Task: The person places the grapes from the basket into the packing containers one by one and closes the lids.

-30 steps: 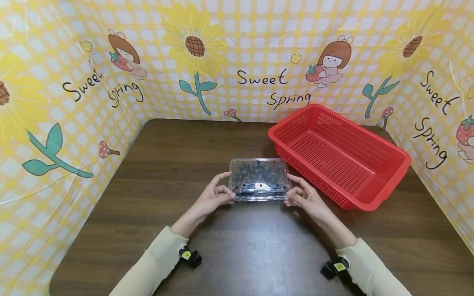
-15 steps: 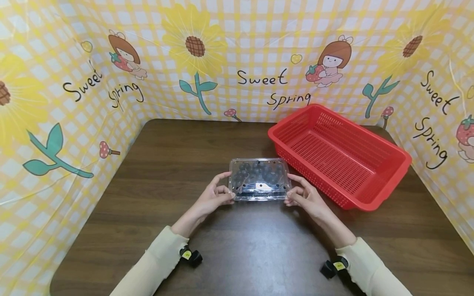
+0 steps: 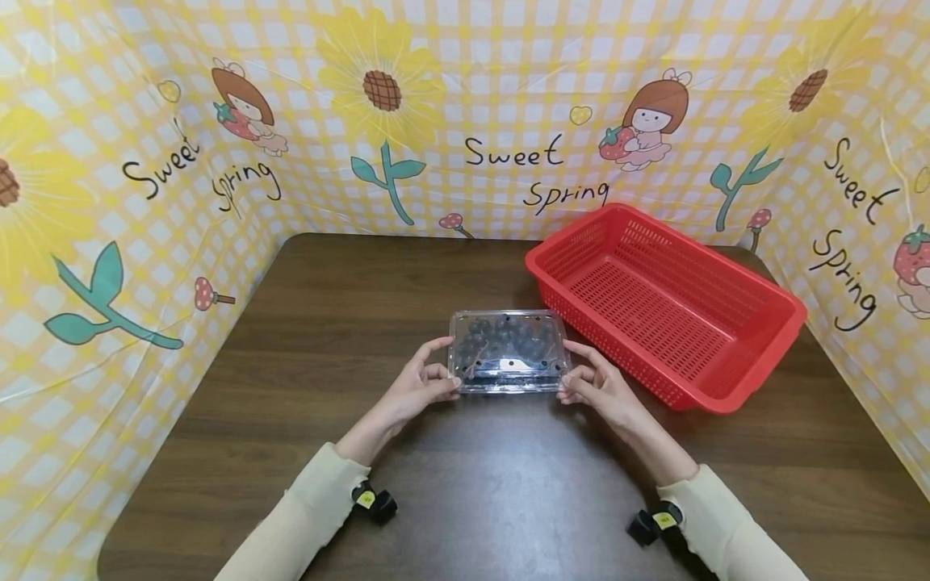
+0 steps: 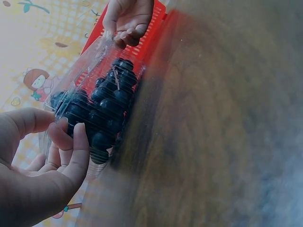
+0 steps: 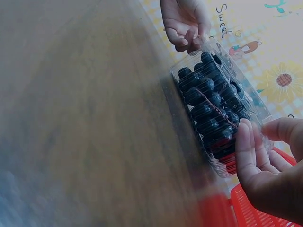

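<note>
In the head view a clear plastic clamshell box (image 3: 512, 383), its lid closed, sits at mid-table. Dark grapes (image 5: 203, 111) with thin reddish stems fill much of it. My left hand (image 3: 416, 389) holds the box at its left end, thumb at the near corner and index finger farther up. At the opposite end my right hand (image 3: 606, 394) grips it the same way. Both wrist views show fingers bent against the see-through wall, beside the lid's rim.
A red perforated plastic basket (image 3: 763, 378) stands at the back right, close by the box's far right corner. Brown wood-grain table (image 3: 291, 403) lies underneath. Yellow checked cloth (image 3: 494, 73) with printed flowers walls in the back and sides.
</note>
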A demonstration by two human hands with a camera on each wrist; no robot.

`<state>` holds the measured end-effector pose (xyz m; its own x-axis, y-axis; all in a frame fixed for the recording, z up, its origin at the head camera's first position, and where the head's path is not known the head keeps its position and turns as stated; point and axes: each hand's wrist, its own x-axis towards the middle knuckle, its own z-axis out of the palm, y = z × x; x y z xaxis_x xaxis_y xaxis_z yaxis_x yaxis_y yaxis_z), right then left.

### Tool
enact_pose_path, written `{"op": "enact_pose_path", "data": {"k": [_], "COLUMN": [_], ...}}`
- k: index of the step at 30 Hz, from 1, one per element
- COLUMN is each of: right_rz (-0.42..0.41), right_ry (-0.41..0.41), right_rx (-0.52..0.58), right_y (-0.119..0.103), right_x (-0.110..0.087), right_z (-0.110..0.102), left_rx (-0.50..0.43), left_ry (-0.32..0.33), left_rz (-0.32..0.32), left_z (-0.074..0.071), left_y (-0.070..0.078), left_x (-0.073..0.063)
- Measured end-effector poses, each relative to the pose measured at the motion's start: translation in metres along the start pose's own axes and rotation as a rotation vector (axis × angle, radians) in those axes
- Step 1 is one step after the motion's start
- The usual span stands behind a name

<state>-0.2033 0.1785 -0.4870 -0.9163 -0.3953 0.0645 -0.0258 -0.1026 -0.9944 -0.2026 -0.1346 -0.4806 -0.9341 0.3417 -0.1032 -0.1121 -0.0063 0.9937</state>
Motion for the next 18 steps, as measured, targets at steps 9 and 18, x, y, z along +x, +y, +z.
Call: {"op": "enact_pose_path", "data": {"k": [9,18], "right_rz": [0.056,0.087], "right_ry": [-0.001,-0.018], "right_rx": [0.001,0.009], "right_y": [-0.0012,-0.0019], "right_x": [0.0010,0.0003], "right_z": [-0.0013,-0.0029], "left_rx": [0.002,-0.003], "left_ry": [-0.010,-0.028], "left_rz": [0.003,-0.004], "left_z": [0.0001,-0.0008], "left_y": [0.0005,0.0019], "left_x": [-0.0006,-0.0010]}}
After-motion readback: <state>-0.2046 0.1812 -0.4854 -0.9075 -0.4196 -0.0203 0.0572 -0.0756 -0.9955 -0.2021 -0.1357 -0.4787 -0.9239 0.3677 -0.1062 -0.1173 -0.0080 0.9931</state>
